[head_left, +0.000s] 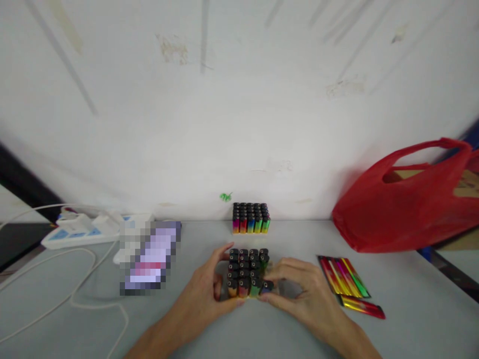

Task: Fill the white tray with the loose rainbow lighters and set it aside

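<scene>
A block of upright lighters point(243, 273) with black tops stands in rows on the table in front of me. My left hand point(205, 286) curves around its left side, thumb at the front and fingers toward the back. At the front right corner, my right hand point(309, 286) pinches a dark blue lighter point(267, 286), which leans slightly. My right fingers partly hide the right side of the block. To the right of that hand, several red, yellow and green lighters point(344, 275) lie flat side by side, with a red and yellow lighter point(362, 306) below them.
Another block of upright lighters point(250, 219) stands by the wall point(239, 124). A red plastic bag point(404, 204) sits at the right. On the left are a white power strip point(101, 232), a pixelated phone point(151, 257) and white cables point(90, 306) across the grey table point(190, 331).
</scene>
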The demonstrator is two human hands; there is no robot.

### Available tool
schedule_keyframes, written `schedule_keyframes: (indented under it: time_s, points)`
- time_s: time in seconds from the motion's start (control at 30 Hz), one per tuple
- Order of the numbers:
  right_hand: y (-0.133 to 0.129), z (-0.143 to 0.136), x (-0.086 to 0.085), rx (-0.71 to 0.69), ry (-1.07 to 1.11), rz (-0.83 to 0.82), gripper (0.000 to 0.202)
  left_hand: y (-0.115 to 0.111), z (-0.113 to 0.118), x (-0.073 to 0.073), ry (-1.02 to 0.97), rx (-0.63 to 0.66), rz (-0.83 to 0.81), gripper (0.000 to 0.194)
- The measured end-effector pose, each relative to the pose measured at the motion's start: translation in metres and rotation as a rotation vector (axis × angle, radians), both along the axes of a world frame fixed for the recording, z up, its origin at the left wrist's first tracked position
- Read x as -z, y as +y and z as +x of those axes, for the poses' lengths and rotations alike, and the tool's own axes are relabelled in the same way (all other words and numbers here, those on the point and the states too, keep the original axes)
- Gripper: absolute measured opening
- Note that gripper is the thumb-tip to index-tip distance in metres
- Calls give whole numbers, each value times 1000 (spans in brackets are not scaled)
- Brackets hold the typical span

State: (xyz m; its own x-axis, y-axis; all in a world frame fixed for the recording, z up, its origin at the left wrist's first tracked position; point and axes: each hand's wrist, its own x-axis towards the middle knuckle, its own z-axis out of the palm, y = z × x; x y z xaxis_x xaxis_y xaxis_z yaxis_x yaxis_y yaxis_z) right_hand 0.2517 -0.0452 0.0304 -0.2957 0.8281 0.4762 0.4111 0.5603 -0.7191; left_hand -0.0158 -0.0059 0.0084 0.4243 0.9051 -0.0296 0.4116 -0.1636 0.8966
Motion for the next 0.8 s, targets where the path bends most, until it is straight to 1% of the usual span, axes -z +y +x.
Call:
schedule_keyframes:
  time_s: [0.17,0.23,0.27,0.33,0.4,0.43,0.5,0.53,0.57,0.63,0.67,0.73,0.8]
  points:
    - [-5,-1,-6,43,1,-56,18,-1,1,-2,-2,1,-14,100]
    - [-4,0,-9,94,-21,-66,26,-1,2,-4,15,-4,-7,98]
    - [-4,2,-9,142,-51,-64,32,-1,3,-5,28,-9,-1,97]
    - [-3,9,-8,291,-153,-51,37,-1,3,-6,52,-13,8,97]
    - [-6,25,-2,476,-310,-30,35,-1,3,-5,63,-8,20,99]
    - [-8,36,3,563,-409,-27,39,-1,3,-5,64,-7,33,99]
    - [-18,62,18,750,-600,-1,57,0,2,-3,60,-7,58,97]
    - [-24,76,27,818,-684,-15,66,0,2,-2,57,-6,64,96]
    - [-31,90,37,854,-746,-37,72,0,2,-1,56,-4,65,96]
    - [-45,110,55,853,-805,-114,75,-1,1,1,55,-3,61,97]
    - [-50,116,62,813,-805,-157,73,-1,1,1,51,-4,59,98]
    - [-57,117,71,738,-777,-154,70,-1,2,1,36,-12,62,96]
    - [-55,105,73,714,-743,-105,65,-2,2,0,22,-12,58,94]
